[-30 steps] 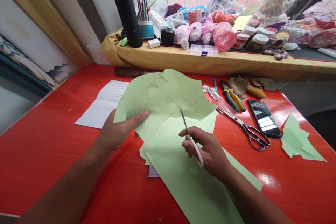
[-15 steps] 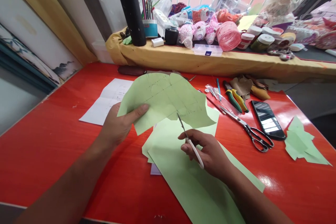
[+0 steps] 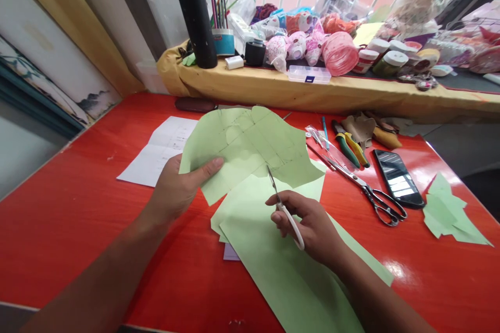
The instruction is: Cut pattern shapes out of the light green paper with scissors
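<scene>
A curved piece of green paper (image 3: 242,140) with pencil lines drawn over it is held up above the table. My left hand (image 3: 177,187) pinches its lower left part, thumb on top. In my right hand (image 3: 304,223) is a pair of small scissors (image 3: 291,226) with white handles, my fingers closed round them. The blades meet the paper's lower edge near its middle. Below lie larger sheets of green paper (image 3: 289,270), partly covered by my right hand and forearm.
A white printed sheet (image 3: 146,161) lies at the left on the red table (image 3: 70,208). To the right are large metal scissors (image 3: 375,197), pliers (image 3: 351,148), a phone (image 3: 398,177) and green paper scraps (image 3: 449,213). A black flask (image 3: 195,21) stands on the cluttered sill.
The green paper has tilted and shifted slightly in my left hand, its right tip now a little higher. The scissors have moved slightly up along it.
</scene>
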`<state>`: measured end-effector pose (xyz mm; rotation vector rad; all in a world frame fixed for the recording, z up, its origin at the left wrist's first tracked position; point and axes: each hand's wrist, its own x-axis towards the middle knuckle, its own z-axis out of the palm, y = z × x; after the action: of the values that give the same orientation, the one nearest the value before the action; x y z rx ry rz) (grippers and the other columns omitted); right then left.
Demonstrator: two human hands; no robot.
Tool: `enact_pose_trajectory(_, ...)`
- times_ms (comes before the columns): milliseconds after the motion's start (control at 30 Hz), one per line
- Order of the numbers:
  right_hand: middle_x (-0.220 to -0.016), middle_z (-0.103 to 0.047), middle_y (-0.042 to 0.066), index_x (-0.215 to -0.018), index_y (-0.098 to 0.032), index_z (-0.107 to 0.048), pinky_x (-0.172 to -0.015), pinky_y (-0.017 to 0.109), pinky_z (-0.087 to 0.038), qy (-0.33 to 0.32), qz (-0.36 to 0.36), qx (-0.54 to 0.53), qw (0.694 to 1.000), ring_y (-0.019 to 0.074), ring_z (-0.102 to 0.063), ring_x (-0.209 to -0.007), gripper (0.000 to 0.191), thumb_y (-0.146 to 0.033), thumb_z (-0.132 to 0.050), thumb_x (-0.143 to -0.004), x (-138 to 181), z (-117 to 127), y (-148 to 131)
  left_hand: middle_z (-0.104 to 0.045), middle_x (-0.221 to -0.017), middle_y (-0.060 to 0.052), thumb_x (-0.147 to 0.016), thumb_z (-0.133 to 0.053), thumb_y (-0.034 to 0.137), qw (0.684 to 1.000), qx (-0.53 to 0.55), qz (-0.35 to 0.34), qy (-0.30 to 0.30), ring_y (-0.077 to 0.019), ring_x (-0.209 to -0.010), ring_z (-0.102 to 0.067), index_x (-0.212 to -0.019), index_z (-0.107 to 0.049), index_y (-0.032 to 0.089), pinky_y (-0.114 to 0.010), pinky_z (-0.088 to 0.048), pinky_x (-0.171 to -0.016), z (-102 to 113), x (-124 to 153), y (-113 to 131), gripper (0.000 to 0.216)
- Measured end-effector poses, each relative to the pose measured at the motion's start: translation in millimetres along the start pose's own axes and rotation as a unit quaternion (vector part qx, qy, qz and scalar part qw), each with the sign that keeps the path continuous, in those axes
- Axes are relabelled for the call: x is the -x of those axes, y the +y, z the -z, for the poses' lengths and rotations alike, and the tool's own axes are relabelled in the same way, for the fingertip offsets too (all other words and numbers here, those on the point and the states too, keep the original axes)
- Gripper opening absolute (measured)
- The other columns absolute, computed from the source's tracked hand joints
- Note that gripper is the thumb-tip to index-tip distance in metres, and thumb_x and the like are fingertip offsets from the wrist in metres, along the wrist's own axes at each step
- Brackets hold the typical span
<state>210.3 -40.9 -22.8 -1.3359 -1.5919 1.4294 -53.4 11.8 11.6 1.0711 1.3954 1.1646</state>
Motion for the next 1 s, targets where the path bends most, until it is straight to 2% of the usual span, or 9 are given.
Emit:
enact_pose_trajectory(400, -0.066, -0.061, -0.003, -0.107, -0.021, -0.072, -0.055, 0.028, -0.053, 0.012, 0.006, 0.002, 1.000, 0.0160, -0.063, -0.057, 0.034, -0.054, -0.073, -0.096, -1, 0, 1, -0.086, -0.117, -0.011, -0.078, -0.093, 0.052, 0.999, -0.003, 0.002, -0.032, -0.0386, -0.112, -0.080, -0.107, -0.086, 0.022, -0.046, -0.071, -0.089, 3, 0, -6, 0.043)
enact_pose_trajectory(700, -0.066, -0.061, -0.003, -0.105, -0.021, -0.073, -0.054, 0.027, -0.052, 0.010, 0.007, 0.000, 1.000, 0.0152, -0.062, -0.056, 0.035, -0.055, -0.074, -0.095, 0, 0, 0, -0.085, -0.121, -0.012, -0.073, -0.097, 0.050, 0.999, 0.030, -0.026, -0.026, -0.0417, -0.131, -0.071, -0.112, -0.086, 0.024, -0.049, -0.067, -0.101, 2, -5, -10, 0.049)
enact_pose_trajectory(833, -0.065, -0.060, -0.003, -0.106, -0.021, -0.073, -0.054, 0.027, -0.050, 0.012, 0.008, 0.001, 1.000, 0.0153, -0.062, -0.055, 0.035, -0.054, -0.074, -0.096, 0, 1, 0, -0.085, -0.118, -0.013, -0.068, -0.098, 0.053, 1.000, 0.012, -0.026, -0.007, -0.0437, -0.124, -0.074, -0.111, -0.086, 0.022, -0.050, -0.068, -0.097, 0, -2, -6, 0.054)
enact_pose_trajectory(1000, -0.067, -0.060, -0.003, -0.105, -0.022, -0.073, -0.055, 0.028, -0.051, 0.011, 0.007, 0.002, 1.000, 0.0157, -0.063, -0.056, 0.035, -0.055, -0.075, -0.095, 0, 1, 0, -0.085, -0.118, -0.012, -0.075, -0.095, 0.052, 0.999, 0.002, -0.032, -0.031, -0.0419, -0.125, -0.075, -0.112, -0.086, 0.024, -0.050, -0.068, -0.097, 3, -1, -6, 0.047)
